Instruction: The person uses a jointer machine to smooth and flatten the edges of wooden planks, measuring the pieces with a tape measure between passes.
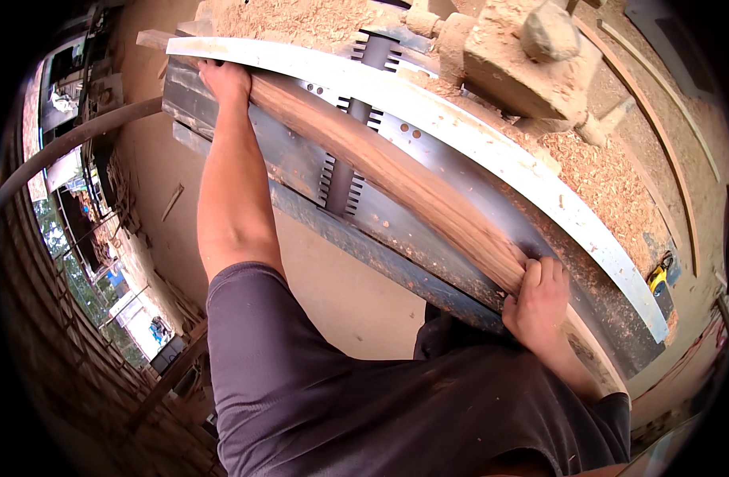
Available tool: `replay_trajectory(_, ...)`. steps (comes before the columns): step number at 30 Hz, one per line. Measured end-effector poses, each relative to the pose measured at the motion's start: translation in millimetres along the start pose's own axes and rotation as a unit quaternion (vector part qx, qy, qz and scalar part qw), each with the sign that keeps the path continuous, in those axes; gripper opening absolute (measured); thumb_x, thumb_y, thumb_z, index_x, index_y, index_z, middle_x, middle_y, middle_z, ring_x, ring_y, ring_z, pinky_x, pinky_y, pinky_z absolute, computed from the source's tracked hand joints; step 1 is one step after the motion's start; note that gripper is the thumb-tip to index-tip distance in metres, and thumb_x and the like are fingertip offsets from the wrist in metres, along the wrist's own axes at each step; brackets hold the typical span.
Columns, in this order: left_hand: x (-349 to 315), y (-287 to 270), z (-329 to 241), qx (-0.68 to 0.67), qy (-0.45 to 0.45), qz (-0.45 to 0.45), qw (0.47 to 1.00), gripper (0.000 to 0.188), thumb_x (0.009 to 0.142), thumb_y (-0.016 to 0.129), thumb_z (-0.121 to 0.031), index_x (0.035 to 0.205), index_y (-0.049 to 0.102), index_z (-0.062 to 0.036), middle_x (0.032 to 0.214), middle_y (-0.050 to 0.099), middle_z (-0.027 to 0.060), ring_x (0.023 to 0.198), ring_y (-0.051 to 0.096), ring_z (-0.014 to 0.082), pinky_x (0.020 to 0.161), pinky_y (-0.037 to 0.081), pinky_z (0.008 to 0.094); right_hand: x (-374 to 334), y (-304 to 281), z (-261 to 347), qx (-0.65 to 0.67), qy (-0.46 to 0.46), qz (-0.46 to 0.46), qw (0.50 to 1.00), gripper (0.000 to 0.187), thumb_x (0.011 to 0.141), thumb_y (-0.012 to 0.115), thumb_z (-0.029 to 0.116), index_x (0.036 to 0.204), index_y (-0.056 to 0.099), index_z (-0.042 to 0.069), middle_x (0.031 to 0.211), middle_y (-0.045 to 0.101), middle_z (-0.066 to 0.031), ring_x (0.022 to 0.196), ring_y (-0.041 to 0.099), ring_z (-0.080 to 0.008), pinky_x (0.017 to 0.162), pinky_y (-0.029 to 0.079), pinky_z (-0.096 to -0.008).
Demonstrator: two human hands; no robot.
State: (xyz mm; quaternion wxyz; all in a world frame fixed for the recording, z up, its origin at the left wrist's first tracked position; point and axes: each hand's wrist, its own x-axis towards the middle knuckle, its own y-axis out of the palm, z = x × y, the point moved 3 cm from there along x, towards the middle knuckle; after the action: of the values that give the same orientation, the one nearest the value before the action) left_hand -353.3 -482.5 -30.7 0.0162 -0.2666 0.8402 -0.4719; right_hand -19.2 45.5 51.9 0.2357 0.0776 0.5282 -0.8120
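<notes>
A long reddish-brown wooden plank (380,171) lies on the metal table of a jointer (285,151), running from the far left to the near right. It rests alongside a long pale fence (460,115) and crosses the dark cutter slot (341,187) with its toothed lips. My left hand (225,79) grips the plank toward its far end, arm stretched out, its fingertips partly hidden against the fence. Close to my body, my right hand (539,302) has its fingers curled over the plank's near part. The plank's near end passes beside my right forearm.
Wood shavings (603,187) heap behind the fence, around a dust-covered machine block (523,67) with a stone-like lump on top. A yellow tape measure (659,274) sits beyond the fence's near end. Thin wooden strips (666,179) lie at the right; a curved pipe (78,143) stands left.
</notes>
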Motion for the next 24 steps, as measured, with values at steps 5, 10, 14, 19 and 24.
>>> replay_trajectory(5,-18,-11,9,0.234,0.179,0.022,0.955,0.05,0.101,0.045,-0.027,0.139,0.055,0.0043,0.149,0.041,0.0338,0.137,0.037,0.0493,0.119,0.026,0.0523,-11,-12,-4,0.054,-0.022,0.005,0.998,0.065,0.063,0.079,0.01,0.12,0.051,-0.004,0.105,0.05,-0.0219,0.101,0.051,-0.0406,0.088,0.043,-0.0496)
replay_trajectory(10,-117,6,-56,0.167,0.006,0.05,0.985,0.064,0.102,0.037,-0.023,0.149,0.027,0.0201,0.162,0.014,0.0367,0.154,0.009,0.0447,0.128,0.003,0.0455,-87,-10,-64,0.048,0.001,0.022,0.999,0.064,0.065,0.081,0.012,0.119,0.051,-0.003,0.105,0.05,-0.0207,0.098,0.051,-0.0399,0.086,0.042,-0.0497)
replay_trajectory(14,-201,4,-116,0.147,-0.023,0.081,0.986,0.066,0.101,0.039,-0.021,0.15,0.024,0.0192,0.163,0.009,0.0373,0.154,0.006,0.0474,0.128,0.005,0.0484,-182,-13,-133,0.025,0.045,0.008,0.999,0.067,0.062,0.079,0.009,0.122,0.05,-0.001,0.106,0.048,-0.0223,0.098,0.049,-0.0419,0.085,0.041,-0.0507)
replay_trajectory(19,-263,5,-154,0.132,-0.055,0.085,0.986,0.067,0.099,0.043,-0.018,0.151,0.022,0.0189,0.163,0.008,0.0361,0.153,0.005,0.0491,0.127,0.007,0.0498,-234,-13,-173,0.03,0.058,-0.021,0.998,0.063,0.062,0.069,0.001,0.122,0.048,-0.001,0.106,0.047,-0.0239,0.098,0.048,-0.0441,0.086,0.04,-0.0512)
replay_trajectory(24,-250,4,-149,0.117,-0.067,0.081,0.988,0.066,0.098,0.046,-0.016,0.151,0.023,0.0176,0.164,0.008,0.034,0.154,0.006,0.0472,0.127,0.009,0.0493,-213,-12,-167,0.013,0.021,-0.028,0.999,0.056,0.061,0.068,0.005,0.113,0.051,-0.002,0.099,0.05,-0.0209,0.093,0.05,-0.0401,0.08,0.039,-0.0498)
